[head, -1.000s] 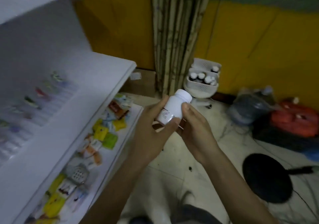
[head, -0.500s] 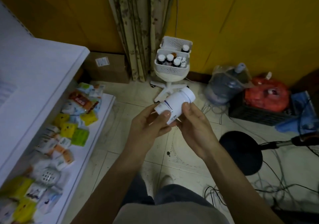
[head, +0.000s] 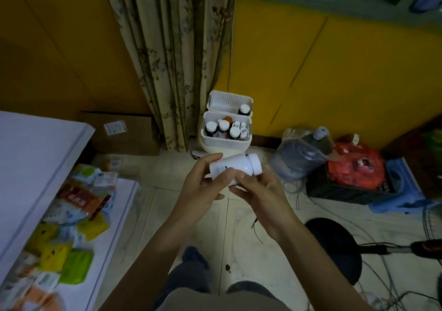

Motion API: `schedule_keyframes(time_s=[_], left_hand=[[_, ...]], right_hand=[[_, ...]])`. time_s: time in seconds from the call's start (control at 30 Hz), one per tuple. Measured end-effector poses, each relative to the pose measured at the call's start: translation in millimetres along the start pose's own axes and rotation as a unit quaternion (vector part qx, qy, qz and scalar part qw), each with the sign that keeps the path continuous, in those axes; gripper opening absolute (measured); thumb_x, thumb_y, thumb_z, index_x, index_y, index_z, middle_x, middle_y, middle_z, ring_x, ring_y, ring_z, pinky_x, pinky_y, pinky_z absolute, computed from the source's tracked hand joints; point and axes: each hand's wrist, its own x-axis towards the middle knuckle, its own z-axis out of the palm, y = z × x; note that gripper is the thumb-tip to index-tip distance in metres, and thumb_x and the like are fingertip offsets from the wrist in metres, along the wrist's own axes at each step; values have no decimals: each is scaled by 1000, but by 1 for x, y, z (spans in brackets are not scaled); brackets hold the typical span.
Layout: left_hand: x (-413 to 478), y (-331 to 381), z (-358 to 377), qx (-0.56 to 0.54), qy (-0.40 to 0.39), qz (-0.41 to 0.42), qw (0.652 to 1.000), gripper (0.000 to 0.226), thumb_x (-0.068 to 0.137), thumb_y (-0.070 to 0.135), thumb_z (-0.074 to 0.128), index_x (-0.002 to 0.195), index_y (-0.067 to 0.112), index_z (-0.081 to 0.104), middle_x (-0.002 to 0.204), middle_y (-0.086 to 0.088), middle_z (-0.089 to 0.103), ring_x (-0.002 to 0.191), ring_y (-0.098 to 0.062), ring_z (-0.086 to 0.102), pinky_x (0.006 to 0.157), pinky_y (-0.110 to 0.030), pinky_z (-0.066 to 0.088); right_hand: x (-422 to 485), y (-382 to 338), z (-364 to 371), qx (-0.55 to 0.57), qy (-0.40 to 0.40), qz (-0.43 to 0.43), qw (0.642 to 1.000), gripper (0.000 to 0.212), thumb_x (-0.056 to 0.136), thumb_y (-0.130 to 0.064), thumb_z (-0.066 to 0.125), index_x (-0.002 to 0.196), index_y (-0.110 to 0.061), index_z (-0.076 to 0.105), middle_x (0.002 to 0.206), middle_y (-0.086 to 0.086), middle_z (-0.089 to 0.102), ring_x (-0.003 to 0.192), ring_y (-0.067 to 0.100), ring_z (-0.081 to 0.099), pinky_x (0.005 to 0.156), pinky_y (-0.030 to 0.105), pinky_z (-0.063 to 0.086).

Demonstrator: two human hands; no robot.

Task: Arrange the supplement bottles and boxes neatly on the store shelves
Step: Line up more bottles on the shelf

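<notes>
Between your two hands, at mid-scene above the floor: white bottle (head: 235, 167), lying almost level, long axis running left to right, cap (head: 255, 164) at the right end and tipped slightly far. Your left hand (head: 203, 191) curls round the base end, forefinger over the top, thumb across the near side. Your right hand (head: 260, 195) holds the body from the near side and below, just short of the cap. The shelves (head: 40, 162) lie to the left, so the base end points toward them and your left hand is the nearer carrier. Probable next requirement: turn the axis upright, cap uppermost, before setting down. A basket cart (head: 226, 140) of bottles stands far beyond the grip.
</notes>
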Motion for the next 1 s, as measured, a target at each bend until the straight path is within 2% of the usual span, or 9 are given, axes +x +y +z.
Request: schedule_keyframes(time_s=[0.2, 0.4, 0.57, 0.67, 0.77, 0.83, 0.87, 0.93, 1.0], left_hand=[[82, 10, -31, 33, -22, 7, 999, 43, 80, 14, 73, 118, 22, 54, 105, 11, 59, 88, 2, 61, 64, -13, 51], [128, 9, -56, 13, -16, -31, 999, 45, 81, 13, 73, 120, 23, 54, 113, 7, 62, 102, -8, 62, 79, -24, 56], [168, 1, -76, 13, -1, -55, 998, 48, 81, 9, 71, 124, 16, 54, 115, 0, 63, 96, -3, 63, 70, -17, 53], [204, -3, -83, 62, -11, -58, 996, 53, 78, 26, 75, 126, 15, 53, 112, 2, 63, 95, -4, 63, 67, -13, 51], [245, -8, -79, 97, -38, -88, 991, 73, 64, 54, 75, 125, 21, 52, 119, 4, 60, 109, -12, 60, 83, -25, 54], [273, -15, -71, 113, -54, -138, 982, 62, 71, 48, 76, 124, 34, 48, 125, 13, 53, 118, -13, 53, 94, -35, 50], [287, -19, -66, 126, -58, -157, 978, 57, 77, 41, 76, 124, 38, 44, 126, 16, 49, 120, -11, 49, 96, -32, 48], [313, -27, -55, 178, -47, -154, 971, 63, 80, 29, 73, 134, 31, 40, 127, 14, 45, 119, -7, 46, 90, -10, 41], [337, -35, -47, 246, -28, -128, 960, 69, 81, 28, 73, 140, 20, 38, 131, 10, 45, 121, -6, 43, 84, 4, 30]], right_hand=[[61, -12, 16, 3, 40, 49, 998, 40, 87, -36, 55, 124, -19, 56, 113, 9, 69, 101, 27, 68, 83, 35, 54], [111, -11, 23, 0, 69, 93, 993, 47, 87, -39, 52, 122, -8, 53, 111, 16, 69, 98, 30, 69, 74, 31, 55], [161, -18, 21, 18, 45, 144, 988, 48, 85, -40, 61, 123, -11, 55, 111, 15, 70, 98, 30, 69, 75, 32, 55], [203, -23, 19, -27, 52, 155, 986, 37, 92, -31, 57, 122, -8, 56, 112, 17, 69, 100, 32, 68, 84, 39, 55], [259, -30, 4, -106, 112, 169, 974, 29, 97, -15, 50, 117, 3, 58, 116, 29, 63, 107, 41, 62, 85, 40, 51], [304, -38, -15, -178, 112, 141, 967, 13, 94, -16, 57, 102, -11, 66, 105, 23, 68, 97, 35, 66, 79, 38, 52], [329, -43, -28, -226, 114, 112, 961, 5, 91, -20, 63, 88, -23, 66, 93, 16, 69, 86, 30, 67, 76, 41, 53], [386, -47, -61, -344, 131, 62, 928, 18, 85, -23, 70, 70, -22, 60, 66, 4, 62, 64, 21, 58, 66, 39, 45], [442, -46, -90, -450, 135, 47, 882, 15, 83, -23, 72, 84, -11, 64, 68, -2, 58, 65, 17, 51, 62, 26, 31]])
